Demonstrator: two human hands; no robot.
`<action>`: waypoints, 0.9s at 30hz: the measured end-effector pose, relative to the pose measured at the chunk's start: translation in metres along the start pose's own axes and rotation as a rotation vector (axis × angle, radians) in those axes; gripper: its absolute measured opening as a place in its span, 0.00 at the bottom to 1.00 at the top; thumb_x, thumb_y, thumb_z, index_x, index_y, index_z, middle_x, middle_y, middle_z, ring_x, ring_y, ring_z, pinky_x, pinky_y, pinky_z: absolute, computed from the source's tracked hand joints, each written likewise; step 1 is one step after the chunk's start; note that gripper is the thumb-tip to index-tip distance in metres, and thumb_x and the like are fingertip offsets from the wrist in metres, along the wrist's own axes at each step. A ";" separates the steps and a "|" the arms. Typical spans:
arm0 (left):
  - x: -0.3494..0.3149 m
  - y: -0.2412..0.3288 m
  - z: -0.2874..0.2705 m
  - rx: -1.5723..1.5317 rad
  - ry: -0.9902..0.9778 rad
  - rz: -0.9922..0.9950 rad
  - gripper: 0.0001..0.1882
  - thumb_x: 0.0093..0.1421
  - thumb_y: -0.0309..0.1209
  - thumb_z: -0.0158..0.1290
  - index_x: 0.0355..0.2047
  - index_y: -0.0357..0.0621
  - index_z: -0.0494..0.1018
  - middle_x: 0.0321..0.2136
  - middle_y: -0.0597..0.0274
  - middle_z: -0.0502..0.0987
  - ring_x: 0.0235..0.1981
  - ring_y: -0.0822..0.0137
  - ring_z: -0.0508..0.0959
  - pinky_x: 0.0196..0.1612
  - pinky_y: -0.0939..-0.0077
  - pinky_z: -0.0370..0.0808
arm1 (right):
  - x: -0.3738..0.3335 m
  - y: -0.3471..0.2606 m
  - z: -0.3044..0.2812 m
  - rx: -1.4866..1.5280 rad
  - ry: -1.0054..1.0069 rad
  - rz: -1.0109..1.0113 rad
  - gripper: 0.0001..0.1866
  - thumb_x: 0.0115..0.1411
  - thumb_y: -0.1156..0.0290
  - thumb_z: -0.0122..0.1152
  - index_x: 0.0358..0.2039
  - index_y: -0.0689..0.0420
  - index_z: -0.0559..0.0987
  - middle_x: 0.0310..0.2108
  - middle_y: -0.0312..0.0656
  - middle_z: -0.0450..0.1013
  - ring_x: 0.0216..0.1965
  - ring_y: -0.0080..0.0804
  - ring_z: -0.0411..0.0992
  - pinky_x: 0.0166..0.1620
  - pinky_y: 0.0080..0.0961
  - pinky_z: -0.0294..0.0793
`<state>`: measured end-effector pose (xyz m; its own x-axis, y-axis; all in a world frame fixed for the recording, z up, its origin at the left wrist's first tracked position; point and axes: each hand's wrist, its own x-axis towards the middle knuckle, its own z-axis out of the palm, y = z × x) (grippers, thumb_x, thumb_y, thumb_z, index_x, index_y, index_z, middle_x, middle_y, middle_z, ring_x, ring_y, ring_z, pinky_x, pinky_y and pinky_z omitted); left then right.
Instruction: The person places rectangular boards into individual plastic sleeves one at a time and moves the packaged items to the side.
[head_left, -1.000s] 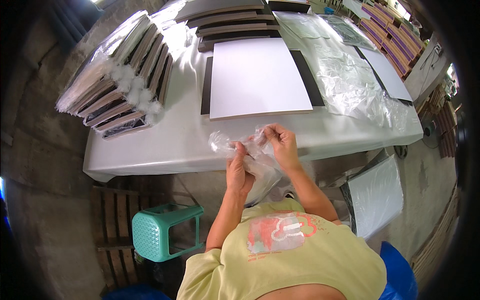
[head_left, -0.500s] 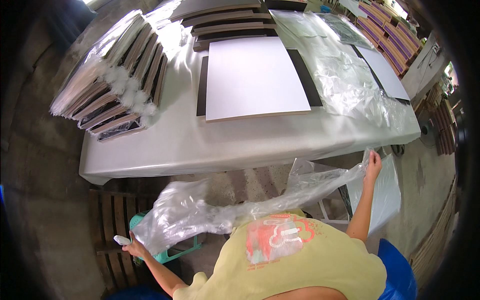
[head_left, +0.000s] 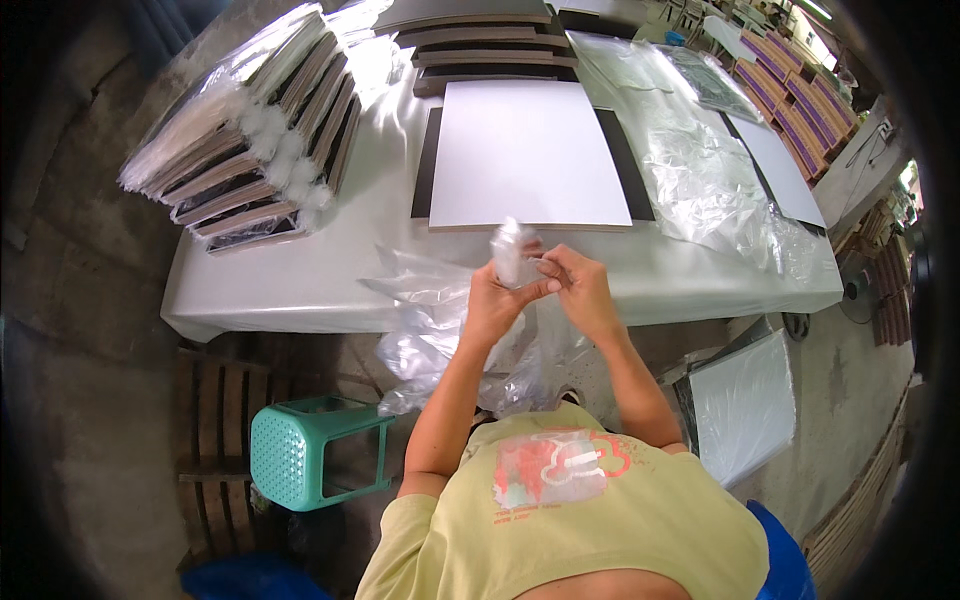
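Plastic film (head_left: 408, 352) hangs crumpled at the middle of the worktop's (head_left: 250, 295) near edge, trailing leftward and below it. From my distant seat I see the left hand (head_left: 492, 303) closed around a gathered bunch of it; the right hand (head_left: 584, 290) meets it with bent fingers, and I can't tell whether they pinch the film too. Just beyond, a white board (head_left: 530, 155) lies on a black board (head_left: 630, 175), while wrapped boards (head_left: 235, 165) are stacked toward the near left corner
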<state>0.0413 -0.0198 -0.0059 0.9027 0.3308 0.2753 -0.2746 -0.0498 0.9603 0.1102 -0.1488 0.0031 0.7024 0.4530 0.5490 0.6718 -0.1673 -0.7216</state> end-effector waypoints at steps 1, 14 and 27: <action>0.000 -0.007 0.003 0.033 0.010 -0.024 0.22 0.45 0.30 0.59 0.42 0.37 0.68 0.34 0.63 0.73 0.28 0.74 0.71 0.32 0.82 0.69 | 0.001 0.002 0.000 -0.222 0.067 -0.218 0.04 0.54 0.72 0.55 0.26 0.58 0.71 0.19 0.32 0.70 0.18 0.17 0.64 0.23 0.14 0.63; 0.005 0.023 -0.021 0.050 -0.379 -0.368 0.13 0.53 0.36 0.54 0.33 0.40 0.71 0.26 0.66 0.73 0.30 0.77 0.72 0.27 0.80 0.66 | 0.001 0.010 -0.041 1.328 -0.642 0.579 0.17 0.49 0.60 0.61 0.31 0.59 0.71 0.18 0.31 0.67 0.19 0.16 0.64 0.22 0.15 0.65; -0.034 0.019 -0.108 -1.066 0.251 -0.097 0.38 0.52 0.59 0.41 0.54 0.43 0.55 0.49 0.52 0.64 0.48 0.55 0.66 0.44 0.57 0.69 | -0.079 0.109 -0.086 1.712 -0.374 0.010 0.19 0.43 0.64 0.66 0.31 0.65 0.73 0.34 0.51 0.71 0.35 0.35 0.69 0.42 0.35 0.66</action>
<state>-0.0304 0.0697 -0.0022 0.8758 0.4780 0.0674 -0.4607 0.7861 0.4120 0.1478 -0.2779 -0.0832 0.4519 0.6586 0.6018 -0.4878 0.7472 -0.4514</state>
